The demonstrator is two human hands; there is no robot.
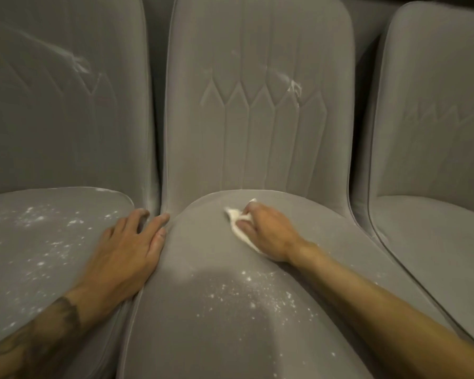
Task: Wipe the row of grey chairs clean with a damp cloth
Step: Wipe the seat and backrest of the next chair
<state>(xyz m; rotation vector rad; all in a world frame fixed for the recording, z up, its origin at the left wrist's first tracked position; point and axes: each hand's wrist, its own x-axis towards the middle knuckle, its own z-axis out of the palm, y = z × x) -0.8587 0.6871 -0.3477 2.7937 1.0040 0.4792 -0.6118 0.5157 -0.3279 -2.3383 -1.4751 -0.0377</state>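
Observation:
Three grey padded chairs stand side by side. On the seat of the middle chair (203,269), near its back, my right hand (268,231) grips a crumpled white cloth (240,224) and presses it onto the fabric. My left hand (129,247) lies flat with straight fingers across the gap between the left chair (39,255) and the middle one. White powdery specks cover the left seat and the front of the middle seat. White smears mark both backrests.
The right chair (435,228) shows little dust on its seat and backrest. Narrow dark gaps separate the three chairs. The backrests rise close in front of me.

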